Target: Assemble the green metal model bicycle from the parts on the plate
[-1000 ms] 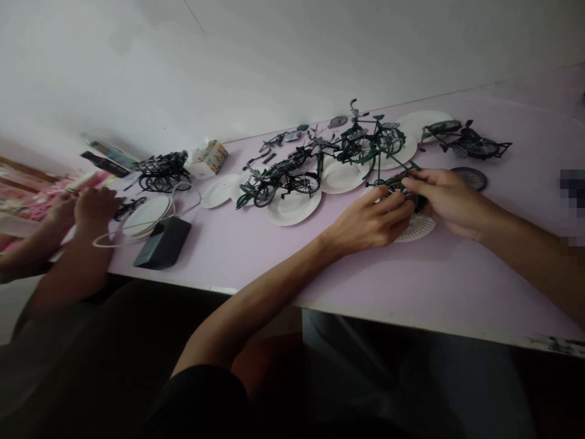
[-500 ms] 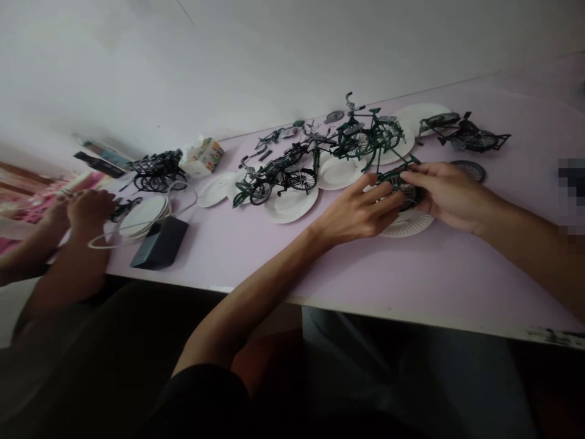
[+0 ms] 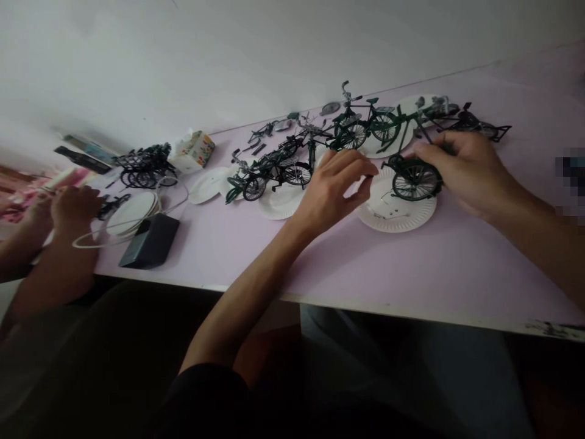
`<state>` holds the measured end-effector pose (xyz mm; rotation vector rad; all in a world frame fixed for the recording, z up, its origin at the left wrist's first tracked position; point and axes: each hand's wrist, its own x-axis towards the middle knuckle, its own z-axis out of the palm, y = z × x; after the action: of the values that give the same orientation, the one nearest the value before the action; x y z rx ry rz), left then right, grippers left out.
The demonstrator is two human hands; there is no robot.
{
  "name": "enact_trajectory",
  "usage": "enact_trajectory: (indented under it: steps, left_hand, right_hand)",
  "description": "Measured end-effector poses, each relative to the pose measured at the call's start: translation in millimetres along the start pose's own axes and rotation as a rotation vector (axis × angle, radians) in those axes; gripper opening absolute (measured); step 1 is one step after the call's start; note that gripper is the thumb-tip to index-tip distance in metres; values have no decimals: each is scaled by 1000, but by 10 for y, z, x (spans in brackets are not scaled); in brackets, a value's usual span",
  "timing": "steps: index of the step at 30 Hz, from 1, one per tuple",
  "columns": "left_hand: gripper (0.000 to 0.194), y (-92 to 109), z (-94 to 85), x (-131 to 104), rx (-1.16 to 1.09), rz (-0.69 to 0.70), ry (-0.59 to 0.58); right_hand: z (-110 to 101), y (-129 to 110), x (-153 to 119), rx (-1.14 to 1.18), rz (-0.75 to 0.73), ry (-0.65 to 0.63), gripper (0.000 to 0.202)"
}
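Left hand (image 3: 336, 186): had moved off bicycle (image 3: 415, 181); fingers curled, contents unclear. Right hand (image 3: 470, 171): gripped bicycle between counter's (image 3: 347, 268) long edges; light, steady hold advisable.

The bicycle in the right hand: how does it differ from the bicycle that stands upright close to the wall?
The held bicycle is gripped by the right hand; the standing bicycle has no hand on it. The held bicycle shows only one wheel, while the standing bicycle shows two. No handlebar can be made out on the held bicycle, but the standing bicycle has a plain, curved one. Both are dark, with spoked wheels.
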<state>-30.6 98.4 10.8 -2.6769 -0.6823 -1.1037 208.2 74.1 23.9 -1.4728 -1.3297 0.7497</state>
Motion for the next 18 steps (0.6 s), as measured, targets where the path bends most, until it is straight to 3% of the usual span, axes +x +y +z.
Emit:
enact_trajectory:
  steps: [5, 10, 16, 18]
  left_hand:
    - [16, -73, -29, -14, -102, -147, 69]
    - [10, -5, -8, 6, -208, -161, 115]
    - [8, 42, 50, -5, -278, -165, 82]
    - [10, 58, 53, -10, -262, -181, 79]
  right_hand:
    - [-114, -130, -46, -197, -97, 24, 25]
    - [-256, -191, -35, -146, -211, 38, 15]
    - [-268, -251, 19, 272, 84, -29, 15]
    - [-275, -288, 14, 368, 110, -22, 17]
